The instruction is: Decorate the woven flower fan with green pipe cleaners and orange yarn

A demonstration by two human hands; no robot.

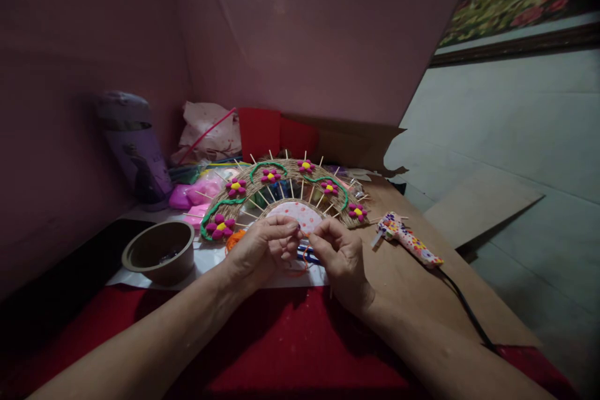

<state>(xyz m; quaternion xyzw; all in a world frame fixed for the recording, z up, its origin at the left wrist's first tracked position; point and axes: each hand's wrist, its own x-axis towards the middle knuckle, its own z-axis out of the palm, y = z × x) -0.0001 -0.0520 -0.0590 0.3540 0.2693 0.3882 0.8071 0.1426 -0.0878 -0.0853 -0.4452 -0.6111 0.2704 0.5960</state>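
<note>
My left hand and my right hand are close together above the table's front. Both have thumb and forefinger pinched. Between the fingertips runs a thin orange yarn, its loose end hanging down in a curl. A small dark bit shows at my left fingertips, too small to name. Just behind stands a fan-shaped twine weaving on thin wooden sticks, with magenta flowers and green wavy stems. At its base sits a white half-round with pink dots. More orange yarn lies beside my left hand.
A brown bowl stands at left, a purple tumbler behind it. Pink packets and red felt lie at the back. A flower-patterned glue gun with a black cord rests on cardboard at right. Red cloth covers the front.
</note>
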